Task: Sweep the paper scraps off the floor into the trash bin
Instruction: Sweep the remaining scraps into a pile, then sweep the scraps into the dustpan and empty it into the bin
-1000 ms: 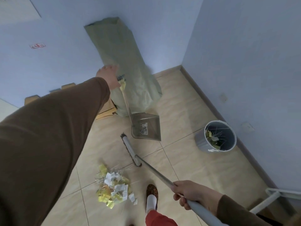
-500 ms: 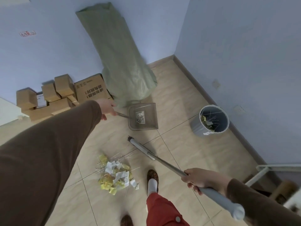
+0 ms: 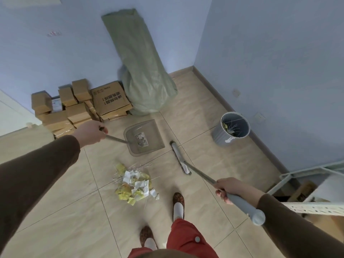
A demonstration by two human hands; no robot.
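Scraps [image 3: 134,185] lie piled on the floor [image 3: 195,116] near the dustpan [image 3: 144,139]; some seemingly sit in the bin [image 3: 233,128] already. Left hand [image 3: 91,134] grips the dustpan's handle, right hand [image 3: 229,189] the broom [image 3: 181,159].

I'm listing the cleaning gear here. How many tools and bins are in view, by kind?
Translucent grey plastic dustpan: 1
Long-handled grey broom: 1
Round grey ribbed trash bin: 1
Total: 3
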